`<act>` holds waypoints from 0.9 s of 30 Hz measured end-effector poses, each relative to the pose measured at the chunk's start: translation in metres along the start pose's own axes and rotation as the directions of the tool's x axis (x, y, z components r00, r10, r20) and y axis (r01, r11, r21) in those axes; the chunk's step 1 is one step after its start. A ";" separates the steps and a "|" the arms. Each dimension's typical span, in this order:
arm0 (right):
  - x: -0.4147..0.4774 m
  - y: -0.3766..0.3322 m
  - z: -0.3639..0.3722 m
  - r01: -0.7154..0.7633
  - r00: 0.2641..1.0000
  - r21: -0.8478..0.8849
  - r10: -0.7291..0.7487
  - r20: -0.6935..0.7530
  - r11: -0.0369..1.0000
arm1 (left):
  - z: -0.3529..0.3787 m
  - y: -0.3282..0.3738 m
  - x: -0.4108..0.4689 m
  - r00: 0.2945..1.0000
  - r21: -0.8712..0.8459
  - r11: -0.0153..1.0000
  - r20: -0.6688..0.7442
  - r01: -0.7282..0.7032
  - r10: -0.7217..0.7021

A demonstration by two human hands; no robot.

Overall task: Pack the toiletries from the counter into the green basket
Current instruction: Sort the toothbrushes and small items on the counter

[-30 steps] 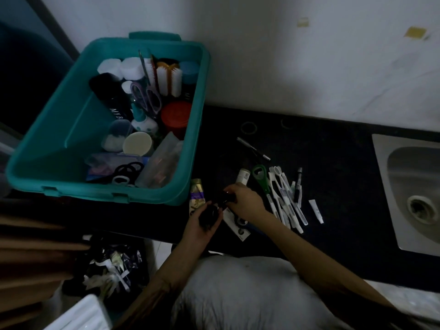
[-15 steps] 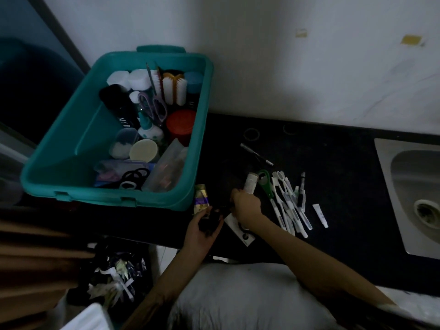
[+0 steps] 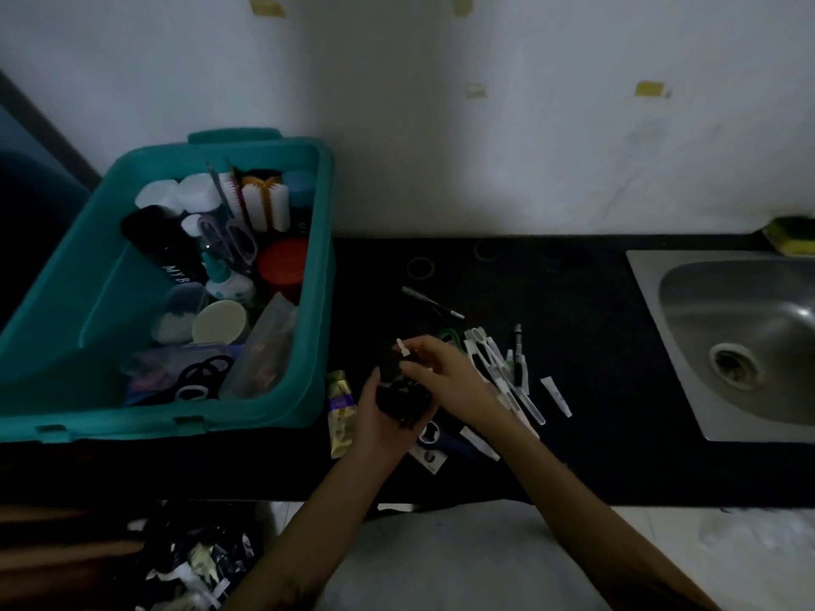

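The green basket (image 3: 308,310) stands at the left of the black counter (image 3: 573,456), holding bottles, jars, scissors, brushes and hair ties. My left hand (image 3: 379,423) cups a bunch of small dark items (image 3: 403,396) just right of the basket's near corner. My right hand (image 3: 441,372) is above it, pinching a small white-tipped item (image 3: 402,347) between thumb and fingers. A gold and purple tube (image 3: 340,412) lies beside the basket. Several white tweezers and tools (image 3: 498,368) lie scattered to the right of my hands.
A steel sink (image 3: 741,346) is set in the counter at the right, with a yellow-green sponge (image 3: 789,235) behind it. A thin pen-like tool (image 3: 432,302) and two rubber rings (image 3: 419,269) lie near the wall. A bag of wrappers (image 3: 189,562) sits below the counter edge.
My right hand lifted off the counter with a small white-tipped item and moved over my left hand. The camera tilted up, showing more of the wall.
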State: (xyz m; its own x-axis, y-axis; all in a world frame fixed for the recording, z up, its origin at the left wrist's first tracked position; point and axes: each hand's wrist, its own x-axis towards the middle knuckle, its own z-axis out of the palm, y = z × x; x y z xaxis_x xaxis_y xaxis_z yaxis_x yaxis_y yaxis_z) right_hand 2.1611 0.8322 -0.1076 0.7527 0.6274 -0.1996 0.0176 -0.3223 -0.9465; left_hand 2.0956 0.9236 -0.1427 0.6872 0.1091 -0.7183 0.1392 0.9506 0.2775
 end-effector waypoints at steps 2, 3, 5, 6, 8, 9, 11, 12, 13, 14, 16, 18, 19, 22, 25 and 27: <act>-0.008 -0.002 0.000 0.134 0.983 -0.215 -0.157 -0.093 0.967 | 0.018 0.000 -0.003 0.996 0.046 0.998 0.086 0.035 -0.039; -0.010 -0.003 -0.001 0.199 0.960 -0.302 -0.247 -0.131 0.932 | 0.026 0.000 -0.004 0.990 0.056 0.997 0.123 0.057 -0.063; -0.012 -0.007 -0.008 0.281 0.900 -0.429 -0.391 -0.193 0.858 | 0.040 0.005 -0.008 0.975 0.091 0.991 0.194 0.093 -0.109; -0.013 -0.010 -0.012 0.302 0.874 -0.460 -0.435 -0.216 0.835 | 0.047 0.008 -0.011 0.967 0.110 0.989 0.223 0.100 -0.122; -0.013 -0.018 -0.018 0.330 0.831 -0.428 -0.474 -0.290 0.841 | 0.060 0.016 -0.019 0.958 0.143 0.986 0.260 0.089 -0.124; -0.014 -0.022 -0.020 0.342 0.819 -0.340 -0.456 -0.349 0.876 | 0.064 0.019 -0.023 0.957 0.170 0.984 0.271 0.060 -0.105; -0.019 -0.033 -0.020 0.362 0.825 0.009 -0.316 -0.469 0.932 | 0.070 0.029 -0.030 0.962 0.278 0.960 0.271 -0.039 -0.039; -0.020 -0.039 -0.020 0.348 0.842 0.214 -0.203 -0.500 0.913 | 0.072 0.035 -0.035 0.963 0.349 0.933 0.270 -0.091 -0.008; -0.021 -0.043 -0.019 0.313 0.859 0.372 -0.094 -0.503 0.874 | 0.075 0.042 -0.041 0.961 0.421 0.897 0.276 -0.137 0.017; -0.020 -0.047 -0.019 0.272 0.878 0.478 -0.012 -0.479 0.835 | 0.078 0.050 -0.047 0.955 0.483 0.857 0.294 -0.179 0.034; -0.019 -0.056 -0.014 0.194 0.921 0.615 0.074 -0.383 0.764 | 0.082 0.066 -0.060 0.932 0.566 0.787 0.362 -0.246 0.031; -0.014 -0.070 -0.005 0.122 0.957 0.738 0.119 -0.264 0.664 | 0.086 0.084 -0.073 0.905 0.589 0.751 0.424 -0.297 0.026; -0.013 -0.077 0.000 0.089 0.969 0.795 0.133 -0.208 0.599 | 0.086 0.092 -0.079 0.899 0.596 0.736 0.436 -0.321 0.039; -0.007 -0.101 0.021 -0.017 0.991 0.872 0.123 -0.050 0.490 | 0.080 0.118 -0.095 0.886 0.640 0.645 0.446 -0.417 0.130; 0.000 -0.123 0.046 -0.045 0.996 0.812 0.092 -0.011 0.582 | 0.068 0.143 -0.109 0.859 0.682 0.534 0.470 -0.500 0.203; 0.008 -0.135 0.062 -0.048 0.995 0.788 0.101 -0.019 0.614 | 0.058 0.162 -0.117 0.845 0.706 0.470 0.482 -0.530 0.231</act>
State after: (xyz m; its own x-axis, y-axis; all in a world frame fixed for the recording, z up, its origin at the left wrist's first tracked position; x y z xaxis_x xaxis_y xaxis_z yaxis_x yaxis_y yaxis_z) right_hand 2.1235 0.9247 0.0032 0.7628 0.5781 -0.2897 -0.5434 0.3304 -0.7717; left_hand 2.0788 1.0480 0.0233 0.9565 0.1717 -0.2358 0.2041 0.1838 0.9616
